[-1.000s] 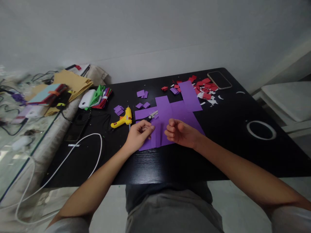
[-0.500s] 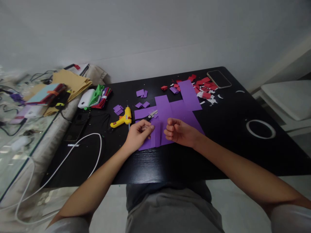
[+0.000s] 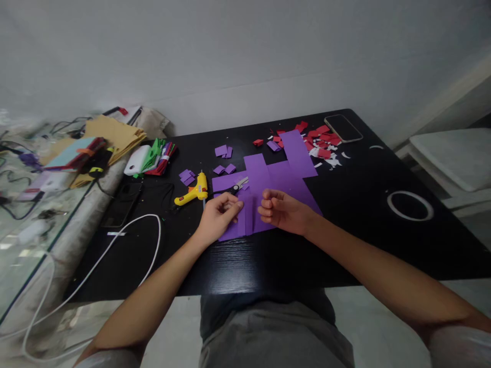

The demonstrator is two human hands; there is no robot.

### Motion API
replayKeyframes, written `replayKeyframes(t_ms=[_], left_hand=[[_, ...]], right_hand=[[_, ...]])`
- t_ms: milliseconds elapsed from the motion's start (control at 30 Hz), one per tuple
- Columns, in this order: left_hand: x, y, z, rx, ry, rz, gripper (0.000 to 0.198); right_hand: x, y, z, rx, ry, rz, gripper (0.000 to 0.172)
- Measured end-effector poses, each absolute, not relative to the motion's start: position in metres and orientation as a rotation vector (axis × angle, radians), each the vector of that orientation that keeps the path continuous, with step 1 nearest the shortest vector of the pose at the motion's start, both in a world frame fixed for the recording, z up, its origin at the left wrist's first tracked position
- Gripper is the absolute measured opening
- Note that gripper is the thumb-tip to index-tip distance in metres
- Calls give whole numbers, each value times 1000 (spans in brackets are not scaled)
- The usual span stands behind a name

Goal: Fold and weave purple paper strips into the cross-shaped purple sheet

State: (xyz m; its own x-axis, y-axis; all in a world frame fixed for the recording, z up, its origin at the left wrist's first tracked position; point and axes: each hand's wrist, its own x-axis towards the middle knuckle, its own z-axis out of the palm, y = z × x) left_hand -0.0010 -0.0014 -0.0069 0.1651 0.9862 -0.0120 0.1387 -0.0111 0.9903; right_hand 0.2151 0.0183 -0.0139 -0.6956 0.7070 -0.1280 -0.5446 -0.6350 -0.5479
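Cannot tell what the grip of the left hand (image 3: 218, 217) closes on, with curled fingers covering the near left part of the purple paper (image 3: 268, 176) and the handles of the scissors (image 3: 240, 183) just above; same for the right hand (image 3: 282, 209), curled loosely over the paper at mid-frame. Blurred past telling at the left edge of the frame: the clutter (image 3: 34, 168) of cables and packets beside the tabletop (image 3: 345, 240), with the white cable (image 3: 130, 223) cut off at the lower left corner. Cut off too by the bottom edge, both forearms near the elbows, and too small to sort piece by piece, the red scraps (image 3: 322, 140) at upper right.
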Motion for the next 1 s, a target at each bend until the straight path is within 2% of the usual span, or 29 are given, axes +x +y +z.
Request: replayKeyframes(t_ms=[233,1000], left_hand=[[-1,-1,-9,1381,1184,1016,34],[-1,-1,-9,1384,1178,1005,34]], right_hand=[[214,20,-19,-386,-647,2292,27],[213,20,-19,-477,-631,2264,32]])
